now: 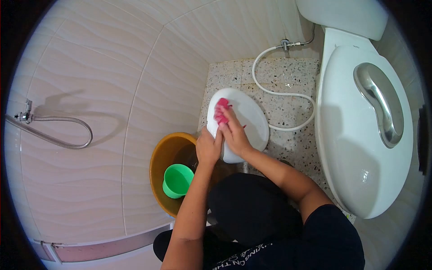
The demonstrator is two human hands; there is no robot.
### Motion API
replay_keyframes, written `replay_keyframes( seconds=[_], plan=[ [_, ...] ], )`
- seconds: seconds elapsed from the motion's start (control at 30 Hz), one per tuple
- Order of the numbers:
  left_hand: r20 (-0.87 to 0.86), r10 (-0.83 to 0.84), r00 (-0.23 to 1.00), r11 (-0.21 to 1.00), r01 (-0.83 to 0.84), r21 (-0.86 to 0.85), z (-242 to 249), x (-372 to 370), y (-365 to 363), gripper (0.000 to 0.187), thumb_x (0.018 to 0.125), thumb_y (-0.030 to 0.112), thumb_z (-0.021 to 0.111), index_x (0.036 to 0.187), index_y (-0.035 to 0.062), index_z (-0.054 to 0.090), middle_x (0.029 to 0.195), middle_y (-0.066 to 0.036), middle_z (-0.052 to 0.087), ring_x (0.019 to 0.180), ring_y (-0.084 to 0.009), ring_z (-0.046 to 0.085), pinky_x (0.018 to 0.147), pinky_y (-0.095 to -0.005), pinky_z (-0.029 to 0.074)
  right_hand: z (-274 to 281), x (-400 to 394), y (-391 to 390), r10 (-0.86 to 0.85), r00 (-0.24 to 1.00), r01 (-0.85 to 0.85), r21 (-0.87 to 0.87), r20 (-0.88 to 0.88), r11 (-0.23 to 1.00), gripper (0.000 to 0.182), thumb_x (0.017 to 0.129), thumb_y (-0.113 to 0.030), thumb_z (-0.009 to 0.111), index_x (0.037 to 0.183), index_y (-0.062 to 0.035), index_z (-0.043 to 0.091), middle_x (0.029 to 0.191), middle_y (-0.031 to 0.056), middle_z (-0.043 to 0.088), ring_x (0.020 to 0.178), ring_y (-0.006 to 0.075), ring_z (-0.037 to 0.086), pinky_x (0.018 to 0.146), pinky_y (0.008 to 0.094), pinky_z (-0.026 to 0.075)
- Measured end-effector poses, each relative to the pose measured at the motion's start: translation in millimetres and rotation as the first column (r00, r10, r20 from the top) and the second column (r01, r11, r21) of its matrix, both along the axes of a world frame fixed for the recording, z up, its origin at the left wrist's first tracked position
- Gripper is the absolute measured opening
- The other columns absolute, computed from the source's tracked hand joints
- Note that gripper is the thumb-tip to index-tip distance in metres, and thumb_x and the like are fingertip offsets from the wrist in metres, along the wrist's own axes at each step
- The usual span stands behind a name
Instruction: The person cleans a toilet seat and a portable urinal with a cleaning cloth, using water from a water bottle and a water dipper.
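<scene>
A white, rounded lid-like piece with a raised rim is tilted over the floor in front of me. My left hand is closed on its near left edge. My right hand presses a pink scrubber, blurred by motion, against the left side of the white surface. The two hands are close together, the right one just beside the left thumb. Below and left of them is an orange-brown bucket with a green dipper inside, partly behind my left forearm.
A white toilet with a curved metal handle on its lid fills the right side. A white hose loops over the speckled floor from a wall valve. A metal shower hose hangs on the left tiled wall.
</scene>
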State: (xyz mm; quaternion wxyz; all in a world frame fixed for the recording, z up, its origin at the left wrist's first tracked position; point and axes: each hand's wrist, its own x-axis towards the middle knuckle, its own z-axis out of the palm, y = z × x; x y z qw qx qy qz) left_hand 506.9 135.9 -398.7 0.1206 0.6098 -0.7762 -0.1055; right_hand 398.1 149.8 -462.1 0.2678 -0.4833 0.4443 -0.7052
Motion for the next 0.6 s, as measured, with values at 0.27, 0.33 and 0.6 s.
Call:
replay_keyframes(
  seconds=[0.27, 0.33, 0.6],
  plan=[
    [-0.029, 0.033, 0.999, 0.999, -0.034, -0.019, 5, -6, 2, 0.067, 0.087, 0.050, 0.048, 0.122, -0.0070, 0.041, 0.089, -0.030, 0.062, 0.087, -0.0443, 0.060, 0.077, -0.0494, 0.046, -108, -35, 20, 0.120, 0.951, -0.222, 0.362, 0.284, 0.905, 0.058, 0.091, -0.012, 0.049, 0.142, -0.0067, 0.023, 0.136, 0.0184, 0.037, 0.110, 0.0274, 0.048, 0.093, 0.0373, 0.041],
    [-0.028, 0.029, 0.999, 0.999, -0.029, -0.016, 5, -6, 2, 0.069, 0.087, 0.051, 0.048, 0.125, -0.0063, 0.038, 0.090, -0.031, 0.061, 0.087, -0.0445, 0.060, 0.077, -0.0493, 0.046, -164, -46, 12, 0.054, 0.974, -0.158, 0.489, 0.222, 0.858, 0.057, 0.091, -0.011, 0.048, 0.142, -0.0069, 0.022, 0.133, 0.0169, 0.039, 0.098, 0.0234, 0.053, 0.086, 0.0361, 0.046],
    [-0.036, 0.002, 0.999, 1.000, -0.002, -0.006, 0, 0, 0, 0.067, 0.086, 0.048, 0.051, 0.125, -0.0061, 0.039, 0.091, -0.030, 0.061, 0.087, -0.0450, 0.059, 0.078, -0.0495, 0.045, -58, -12, 39, 0.242, 0.969, -0.230, 0.190, -0.040, 0.954, 0.061, 0.090, -0.012, 0.049, 0.143, -0.0080, 0.018, 0.145, 0.0212, 0.022, 0.135, 0.0327, 0.023, 0.109, 0.0405, 0.022]
  ],
)
